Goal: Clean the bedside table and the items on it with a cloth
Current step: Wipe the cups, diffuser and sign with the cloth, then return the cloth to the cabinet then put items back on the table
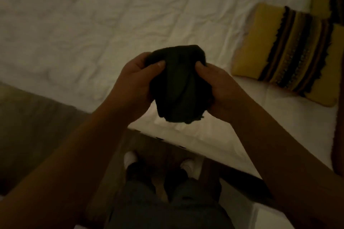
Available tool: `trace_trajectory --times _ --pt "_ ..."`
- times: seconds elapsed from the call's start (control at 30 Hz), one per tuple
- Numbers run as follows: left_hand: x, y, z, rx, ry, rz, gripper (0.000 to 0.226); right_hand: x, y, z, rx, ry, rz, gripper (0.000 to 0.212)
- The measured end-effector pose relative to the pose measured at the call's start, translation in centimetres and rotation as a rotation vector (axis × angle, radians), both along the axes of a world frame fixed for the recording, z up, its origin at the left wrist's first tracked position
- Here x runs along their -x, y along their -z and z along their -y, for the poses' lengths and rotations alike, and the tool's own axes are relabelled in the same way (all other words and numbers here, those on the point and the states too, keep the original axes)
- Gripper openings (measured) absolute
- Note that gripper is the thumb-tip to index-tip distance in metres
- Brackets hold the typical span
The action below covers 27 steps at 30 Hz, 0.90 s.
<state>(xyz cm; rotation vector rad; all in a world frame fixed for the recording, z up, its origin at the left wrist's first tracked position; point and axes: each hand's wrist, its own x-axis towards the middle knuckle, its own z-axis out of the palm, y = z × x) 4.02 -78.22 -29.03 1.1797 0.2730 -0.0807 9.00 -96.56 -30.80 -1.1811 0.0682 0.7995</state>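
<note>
Nothing in view shows any wiping done: the bedside table and its items are out of sight, so how much of the cleaning is finished cannot be told, and by the look of things the job is either just starting or between stages. The cloth (176, 83) is held in the air between both hands, above the edge of the bed (93, 24). The left hand (136, 80) grips its left side with the thumb pressed on the front, and the right hand (214, 87) pinches its right side with curled fingers. The cloth is dark, soft and bunched into a rounded wad with loose folds hanging below. The bedcover is pale, quilted and creased; a yellow pillow (286, 52) with dark woven stripes and fringed bands lies flat on it.
</note>
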Motion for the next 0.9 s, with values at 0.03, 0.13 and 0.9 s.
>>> trace_trajectory --times 0.03,0.13,0.9 --pt "1.3 -0.9 -1.8 0.041 -0.069 -0.012 0.020 0.3 -0.6 -2.0 -0.025 -0.098 -0.007 0.048" --pt "6.3 -3.6 -8.4 0.143 -0.317 -0.055 0.041 2.2 -2.6 -9.5 -0.061 -0.432 -0.016 0.051" --pt "36.8 -11.8 -49.7 -0.522 -1.051 -0.345 0.035 21.8 -11.4 -61.9 0.040 -0.835 0.511 0.040"
